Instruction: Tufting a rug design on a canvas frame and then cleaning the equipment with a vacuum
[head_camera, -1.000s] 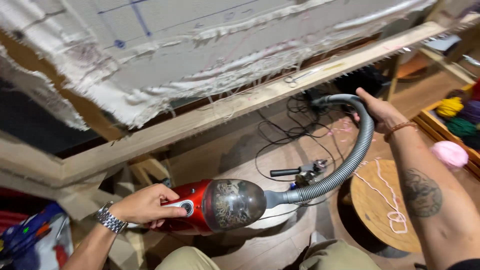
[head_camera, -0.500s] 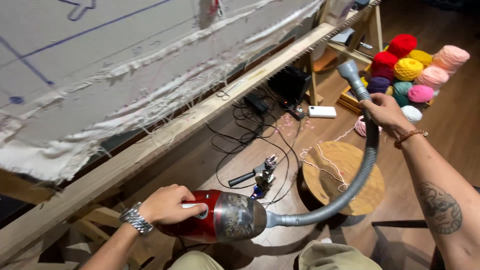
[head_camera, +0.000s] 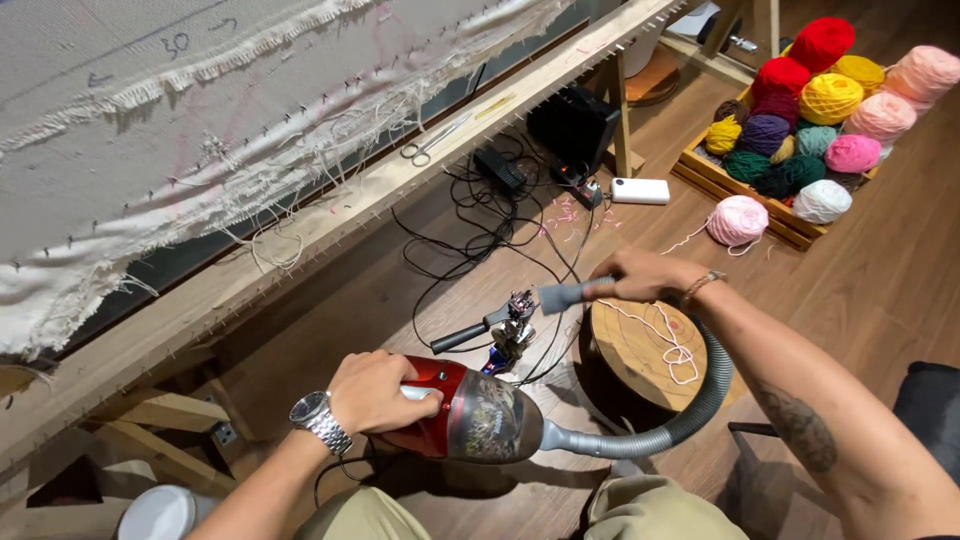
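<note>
A small red vacuum cleaner with a clear dust bin hangs low in front of me. My left hand, with a steel watch on the wrist, grips its handle. A grey ribbed hose curves from the bin up to a grey nozzle. My right hand holds the hose just behind the nozzle, above a round wooden stool with loose pale yarn on it. The nozzle points left at a tufting gun lying on the floor.
A wooden frame with stretched white cloth fills the upper left; scissors lie on its lower beam. Black cables, a power adapter and a white power bank lie on the floor. A crate of several yarn balls stands at the upper right.
My right hand has brought the nozzle down from up near the frame to just above the stool. The view has swung, and my left hand keeps its hold on the vacuum cleaner.
</note>
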